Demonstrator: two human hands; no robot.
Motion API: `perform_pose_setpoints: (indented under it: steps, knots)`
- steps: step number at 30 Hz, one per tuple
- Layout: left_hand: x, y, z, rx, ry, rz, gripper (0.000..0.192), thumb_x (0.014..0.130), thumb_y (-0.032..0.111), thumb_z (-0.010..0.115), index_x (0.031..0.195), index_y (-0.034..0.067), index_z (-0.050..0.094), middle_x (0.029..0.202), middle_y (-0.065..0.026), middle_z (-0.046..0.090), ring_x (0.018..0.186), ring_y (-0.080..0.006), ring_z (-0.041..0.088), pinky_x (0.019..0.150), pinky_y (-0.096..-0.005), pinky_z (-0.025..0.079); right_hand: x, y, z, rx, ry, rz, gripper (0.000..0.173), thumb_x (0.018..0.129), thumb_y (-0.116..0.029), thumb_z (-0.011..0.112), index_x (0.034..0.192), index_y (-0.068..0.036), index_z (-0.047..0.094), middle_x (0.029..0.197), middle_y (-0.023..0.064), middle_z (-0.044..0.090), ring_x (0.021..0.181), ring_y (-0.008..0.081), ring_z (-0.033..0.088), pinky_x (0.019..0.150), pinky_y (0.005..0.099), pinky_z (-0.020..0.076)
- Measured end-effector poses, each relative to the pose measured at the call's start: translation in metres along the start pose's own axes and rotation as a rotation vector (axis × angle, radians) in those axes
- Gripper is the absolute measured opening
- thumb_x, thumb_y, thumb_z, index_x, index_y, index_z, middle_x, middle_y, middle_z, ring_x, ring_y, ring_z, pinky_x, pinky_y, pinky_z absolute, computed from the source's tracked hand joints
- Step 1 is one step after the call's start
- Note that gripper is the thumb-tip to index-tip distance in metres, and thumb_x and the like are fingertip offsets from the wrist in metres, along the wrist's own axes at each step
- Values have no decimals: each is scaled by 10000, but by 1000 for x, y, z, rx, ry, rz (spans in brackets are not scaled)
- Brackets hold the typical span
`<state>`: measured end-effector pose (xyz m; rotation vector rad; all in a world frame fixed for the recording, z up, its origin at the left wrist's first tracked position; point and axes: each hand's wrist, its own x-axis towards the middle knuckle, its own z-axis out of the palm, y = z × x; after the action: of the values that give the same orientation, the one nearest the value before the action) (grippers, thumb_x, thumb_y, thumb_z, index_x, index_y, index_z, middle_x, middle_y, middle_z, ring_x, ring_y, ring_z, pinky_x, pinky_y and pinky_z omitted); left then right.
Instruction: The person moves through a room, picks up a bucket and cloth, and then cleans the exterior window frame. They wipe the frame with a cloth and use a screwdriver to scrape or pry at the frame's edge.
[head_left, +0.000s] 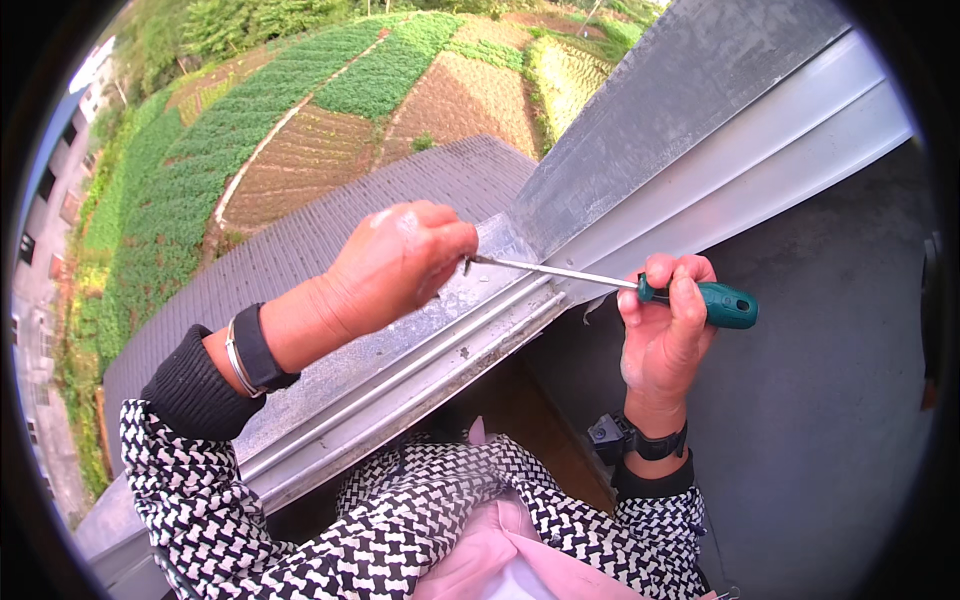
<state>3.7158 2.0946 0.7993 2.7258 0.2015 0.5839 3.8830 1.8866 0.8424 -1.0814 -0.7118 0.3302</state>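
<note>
My right hand (667, 322) holds a screwdriver by its green plastic handle (731, 305), and the metal shaft (559, 271) points left across the window frame. At the shaft's tip is my left hand (409, 262), its fingers curled; a small dark bit shows beside the tip, and what it is I cannot tell. Whether the left fingers grip the tip is hidden behind the back of the hand. Both hands are above the metal sill (337, 390) and the window's sliding track (450, 356), which has dirt along it.
An upright metal window frame (720, 157) rises at the upper right, beside a dark grey wall (810, 337). Outside, below the sill, lie a corrugated roof (457, 172) and planted fields (375, 82). A black device (607, 439) is strapped at my right wrist.
</note>
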Motion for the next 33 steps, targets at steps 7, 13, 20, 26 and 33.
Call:
perform_pose_setpoints:
  steps: [7, 13, 20, 26, 33]
  knots:
    - [-36, 6, 10, 46, -101, 82, 288, 756, 126, 739, 1036, 164, 685, 1224, -73, 594, 1142, -289, 550, 916, -443, 437, -9, -21, -21, -268, -132, -132, 179, 892, -138, 658, 914, -41, 509, 781, 115, 638, 603, 110, 556, 519, 236, 476]
    - [-57, 39, 61, 2, -278, 150, 213, 769, 219, 730, 947, 136, 646, 1115, -64, 589, 1070, -256, 556, 841, -409, 425, -26, -4, -39, -354, -148, -18, 150, 884, -80, 660, 923, -27, 525, 791, 116, 649, 645, 111, 587, 543, 243, 505]
    - [-44, 49, 59, 112, -343, 132, 203, 757, 217, 712, 923, 132, 629, 959, -33, 631, 976, -227, 565, 781, -398, 427, -17, 20, -27, -278, -176, 126, 102, 908, -64, 631, 904, -34, 533, 783, 110, 651, 654, 113, 589, 520, 245, 490]
    - [-45, 48, 64, 130, -375, 35, 187, 782, 234, 712, 928, 153, 627, 822, 17, 644, 920, -222, 576, 776, -419, 419, -14, 29, -24, -218, -167, 219, 140, 916, -119, 649, 899, -42, 533, 785, 107, 646, 620, 109, 555, 502, 242, 473]
    - [-44, 51, 59, 64, -468, -57, 175, 790, 242, 715, 925, 183, 621, 810, 24, 674, 927, -223, 580, 777, -428, 411, -22, 45, -26, -118, -112, 306, 145, 913, -148, 642, 912, -52, 534, 762, 88, 624, 563, 106, 522, 475, 233, 443]
